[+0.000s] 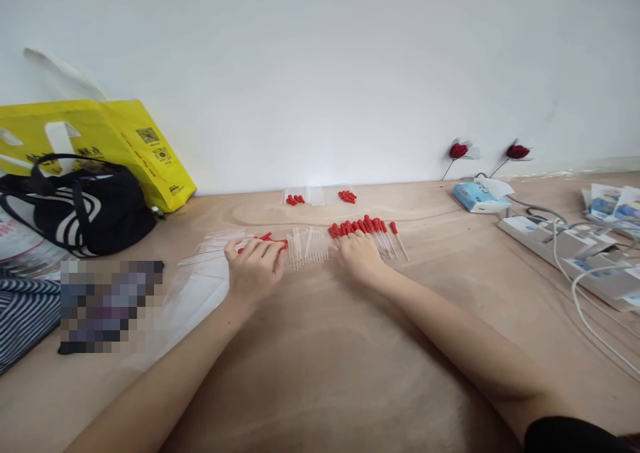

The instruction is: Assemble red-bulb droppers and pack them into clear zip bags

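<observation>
The left hand [257, 263] lies low with its fingers bent and spread over some red caps [266, 237], palm down; whether it pinches any cannot be told. The right hand [359, 254] is palm down too, fingers curled against a row of red-topped droppers [367, 225], its grip likewise hidden. Clear tubes [308, 243] lie between the hands, and one dropper [400, 241] lies just right of the row. Plastic bags [200, 281] spread beside and under the left forearm. Both forearms reach in from the near side, slanting inward, with room between them on the table [320, 366]. Beyond, a clear packet [316, 195] with red caps at both ends lies near the table's back edge, along the wall [310, 79]. A yellow bag [150, 149] and a black bag [115, 216] bound the left; a tissue pack [480, 198] and a power strip [545, 246] bound the right.
</observation>
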`<control>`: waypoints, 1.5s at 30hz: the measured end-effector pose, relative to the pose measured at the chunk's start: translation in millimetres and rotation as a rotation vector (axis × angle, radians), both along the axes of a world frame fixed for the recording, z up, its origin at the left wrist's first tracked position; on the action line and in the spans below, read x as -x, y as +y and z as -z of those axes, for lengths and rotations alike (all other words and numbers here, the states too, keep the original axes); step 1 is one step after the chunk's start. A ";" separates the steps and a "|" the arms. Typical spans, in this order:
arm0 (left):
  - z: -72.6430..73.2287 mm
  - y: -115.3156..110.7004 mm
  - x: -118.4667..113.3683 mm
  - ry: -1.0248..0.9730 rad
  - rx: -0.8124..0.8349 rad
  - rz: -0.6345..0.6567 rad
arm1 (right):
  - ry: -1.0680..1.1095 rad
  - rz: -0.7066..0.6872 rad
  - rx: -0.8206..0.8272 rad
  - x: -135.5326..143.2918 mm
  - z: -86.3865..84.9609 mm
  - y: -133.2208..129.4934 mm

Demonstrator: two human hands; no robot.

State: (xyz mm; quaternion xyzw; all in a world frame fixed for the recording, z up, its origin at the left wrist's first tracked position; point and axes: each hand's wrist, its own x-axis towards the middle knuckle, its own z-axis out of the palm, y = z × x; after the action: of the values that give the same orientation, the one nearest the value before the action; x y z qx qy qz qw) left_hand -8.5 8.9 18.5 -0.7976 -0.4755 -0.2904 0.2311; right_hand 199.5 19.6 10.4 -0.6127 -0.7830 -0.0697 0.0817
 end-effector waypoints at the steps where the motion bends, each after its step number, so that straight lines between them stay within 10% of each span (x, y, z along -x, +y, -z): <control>1: 1.0 -5.5 -5.7 -0.051 0.008 0.053 | -0.022 -0.067 -0.016 -7.2 1.0 -5.8; 12: 24.6 -32.7 -33.1 -0.117 0.445 0.360 | 0.078 -0.392 -0.049 -56.3 21.4 -47.2; 22: 30.0 -34.1 -46.9 -0.049 0.421 0.297 | 0.463 -0.402 -0.135 -44.9 44.6 -47.4; 45: 27.9 -39.4 -44.8 -0.218 0.411 0.319 | 0.466 -0.388 -0.316 -26.6 34.5 -63.9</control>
State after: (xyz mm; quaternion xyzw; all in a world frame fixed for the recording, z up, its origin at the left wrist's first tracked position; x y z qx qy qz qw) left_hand 36.3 -30.5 -9.5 -0.8565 -0.4150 -0.3047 -0.0366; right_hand 226.1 -44.3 -24.0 -0.4316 -0.8247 -0.0314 0.3642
